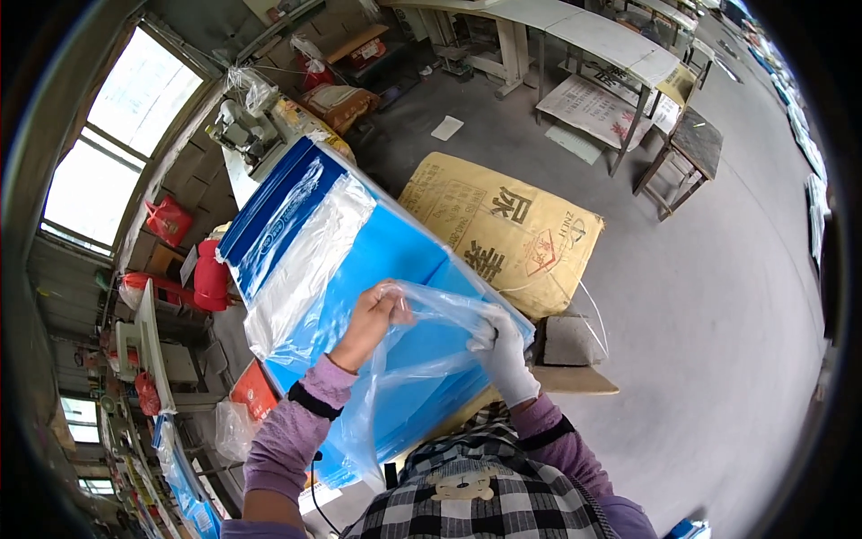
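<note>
A thin clear plastic bag stretches between my two hands above a table. Bare and with its fingers pinched, my left hand grips the bag's upper left edge. My right hand, in a white glove, closes on its right side. Part of the film hangs down toward my lap. Beneath lie blue sheets, flat on the tabletop. Clear plastic packaging shines across their far part, and a darker blue printed stack sits at the far end.
A yellow printed sack stands against the table's right side, a grey block near it. At the far left is a sewing machine. A wooden stool and long white tables stand farther back. Red bags hang by the window.
</note>
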Action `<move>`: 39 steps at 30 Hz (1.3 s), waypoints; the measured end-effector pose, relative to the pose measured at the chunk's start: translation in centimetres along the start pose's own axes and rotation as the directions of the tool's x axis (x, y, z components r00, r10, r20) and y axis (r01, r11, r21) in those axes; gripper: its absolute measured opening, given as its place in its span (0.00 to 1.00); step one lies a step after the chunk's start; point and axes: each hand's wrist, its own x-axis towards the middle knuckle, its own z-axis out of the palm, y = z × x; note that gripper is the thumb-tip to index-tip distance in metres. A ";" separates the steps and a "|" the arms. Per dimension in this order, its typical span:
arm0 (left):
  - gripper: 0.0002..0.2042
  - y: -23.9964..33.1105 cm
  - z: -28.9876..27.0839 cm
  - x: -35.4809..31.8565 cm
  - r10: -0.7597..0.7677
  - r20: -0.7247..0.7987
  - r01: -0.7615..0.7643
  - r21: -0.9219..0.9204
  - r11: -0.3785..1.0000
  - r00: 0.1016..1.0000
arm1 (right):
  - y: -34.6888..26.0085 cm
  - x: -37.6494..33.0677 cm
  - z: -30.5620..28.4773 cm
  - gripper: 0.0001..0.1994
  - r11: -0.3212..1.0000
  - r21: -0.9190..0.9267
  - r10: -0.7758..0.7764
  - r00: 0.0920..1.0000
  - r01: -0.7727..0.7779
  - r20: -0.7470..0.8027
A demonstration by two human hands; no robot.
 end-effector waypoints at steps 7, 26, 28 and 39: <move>0.07 2.7 0.3 3.5 0.142 0.158 -0.195 0.405 0.893 0.977 | -2.0 1.4 0.9 0.27 0.998 -0.028 0.066 0.995 -0.064 0.079; 0.12 0.7 -1.8 7.6 -0.025 0.265 -0.105 0.463 0.880 0.964 | 1.0 9.7 -1.0 0.10 0.577 0.518 0.500 0.775 -0.631 0.387; 0.13 1.2 -1.7 7.5 -0.026 0.125 -0.010 0.283 0.959 0.992 | 1.8 10.1 -0.5 0.09 0.641 0.491 0.525 0.803 -0.590 0.281; 0.15 1.7 -2.3 6.6 0.175 0.470 -0.495 0.744 0.448 0.865 | 3.6 11.6 -3.9 0.06 0.688 -0.708 -0.114 0.987 0.161 0.114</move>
